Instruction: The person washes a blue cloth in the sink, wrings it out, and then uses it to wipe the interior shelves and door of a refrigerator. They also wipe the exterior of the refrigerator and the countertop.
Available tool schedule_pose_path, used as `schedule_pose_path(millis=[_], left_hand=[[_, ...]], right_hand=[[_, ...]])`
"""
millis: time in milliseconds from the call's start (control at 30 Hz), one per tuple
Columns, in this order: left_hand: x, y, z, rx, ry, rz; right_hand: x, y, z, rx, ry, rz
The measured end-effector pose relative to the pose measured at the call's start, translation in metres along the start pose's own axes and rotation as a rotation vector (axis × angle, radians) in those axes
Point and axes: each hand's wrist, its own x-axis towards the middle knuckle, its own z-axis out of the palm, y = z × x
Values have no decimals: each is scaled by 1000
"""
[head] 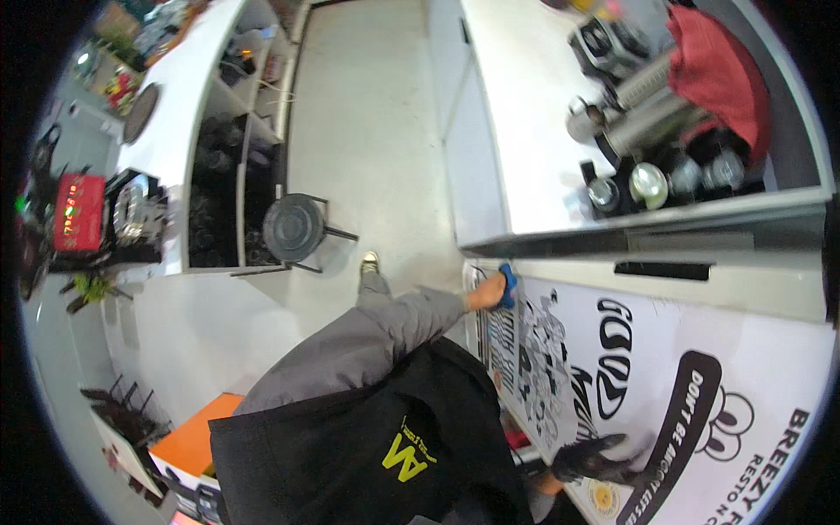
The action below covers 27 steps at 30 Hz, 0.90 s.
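My left hand (485, 293), at the end of a grey sleeve, reaches out to the far edge of a white printed panel (663, 394). Its fingers are closed around a small blue cloth (507, 287) that lies against the panel's edge. Lower right, my right hand (590, 459) is over the panel near its lower edge, blurred. Something black covers it, a glove or a dark cloth; which one I cannot tell, and its fingers are not clear. Black and grey lettering and cartoon drawings mark the panel. A black apron (367, 446) with a yellow logo covers my front.
Beyond the panel stands a white counter (525, 131) with metal equipment, glass jars and a red cloth (722, 79). A round black stool (293, 228) is by the open shelves (223, 164). Left are a red lit display (79, 211) and an orange-topped box (197, 436).
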Motion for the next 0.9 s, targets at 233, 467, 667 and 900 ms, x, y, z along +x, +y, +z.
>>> schedule_pose_path(millis=[233,467,667,900], left_hand=[[-119,99,-120,-416,-294,-16],[-142,159,-259,-492,-169,203],[-114,175,-361,-219,143,306],[-56,218,-476,-191,110,278]], right_hand=[[-89,-193,123,968,-1087,762],[-31,-259,213,1176,-1222,385],[57,-296,287,1271,-1175,487],[189,-307,413,1749,-652,1013]])
